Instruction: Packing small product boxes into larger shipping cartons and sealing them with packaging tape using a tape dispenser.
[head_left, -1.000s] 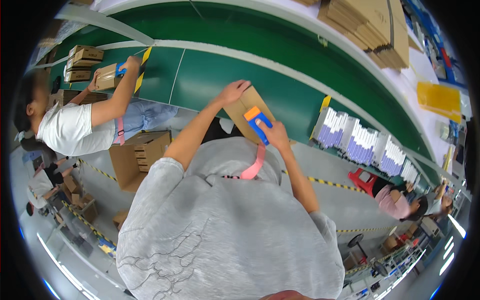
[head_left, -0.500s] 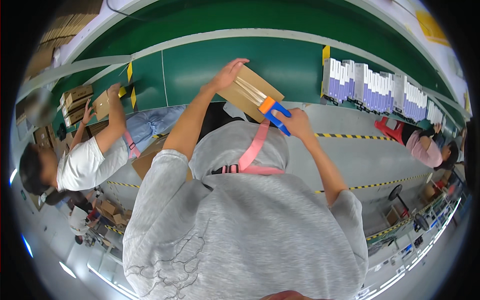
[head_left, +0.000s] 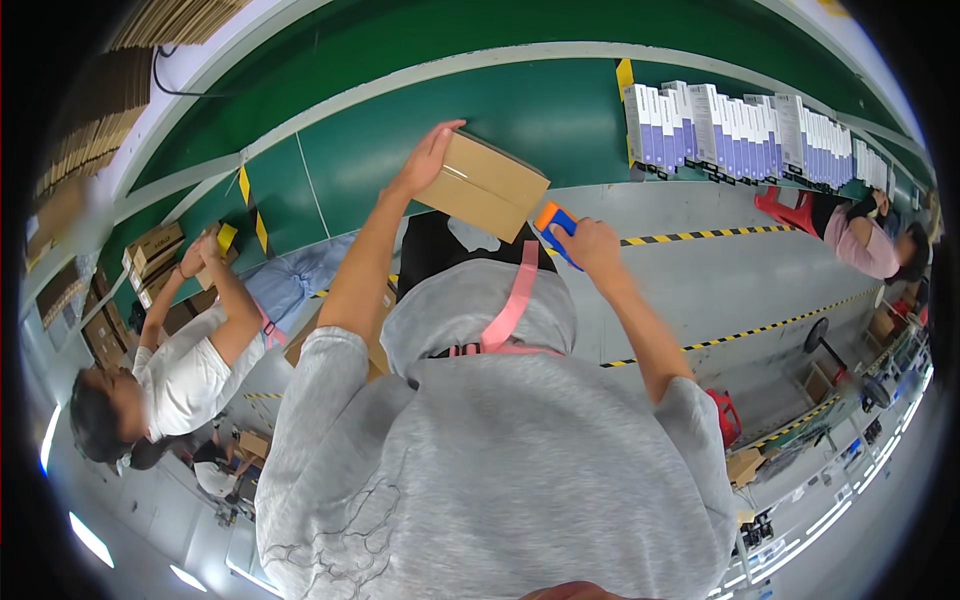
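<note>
So we've got a brown cardboard box (head_left: 490,185) at the front edge of the green bench (head_left: 400,125), sitting at an angle, with its near corner showing past that edge. Our left hand (head_left: 425,165) is on the box's left end, fingers stretched out rather than curled, and honestly we can't tell if it's gripping or just bracing. Our right hand (head_left: 592,245) is wrapped snugly around a blue and orange tape dispenser (head_left: 558,228), right by the box's right side; can't tell if the two touch. Further right on the bench we see a row of white and purple cartons (head_left: 715,130), with a red stool (head_left: 785,208) below them. Off to our left there's a co-worker in a white top (head_left: 185,345), near some stacked brown boxes (head_left: 155,255)
</note>
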